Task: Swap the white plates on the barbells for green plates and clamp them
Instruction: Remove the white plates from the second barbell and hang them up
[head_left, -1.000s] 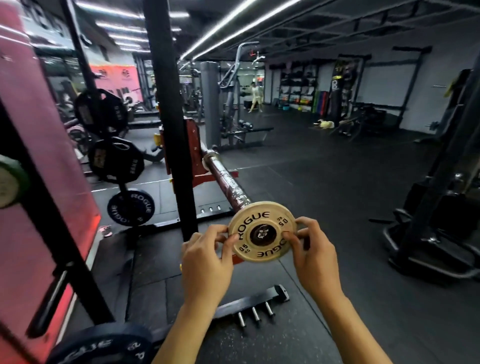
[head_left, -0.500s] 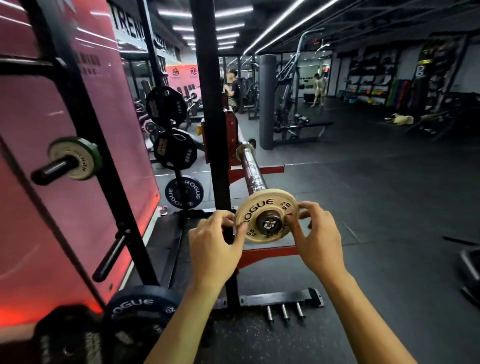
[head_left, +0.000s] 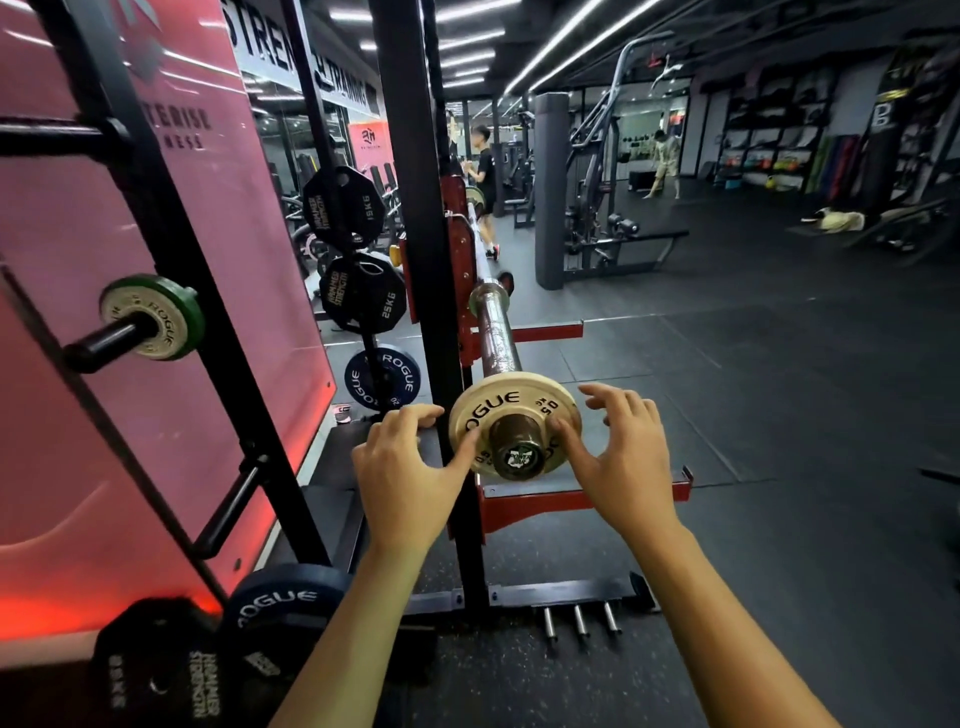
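Gym floor (head_left: 753, 395), black rubber, rack upright (head_left: 415, 234) just left of our hands. White plate (head_left: 511, 410) sits on the barbell sleeve (head_left: 496, 332), slid in past the sleeve's end, which pokes out in front of it. Our left hand (head_left: 410, 478) has its thumb on the plate's left face, fingers loose by the rim. Our right hand (head_left: 623, 462) has its thumb on the right face, fingers spread and relaxed, off the plate. Neither hand grips it. Green plate (head_left: 150, 317) hangs on a storage peg (head_left: 104, 340), well left.
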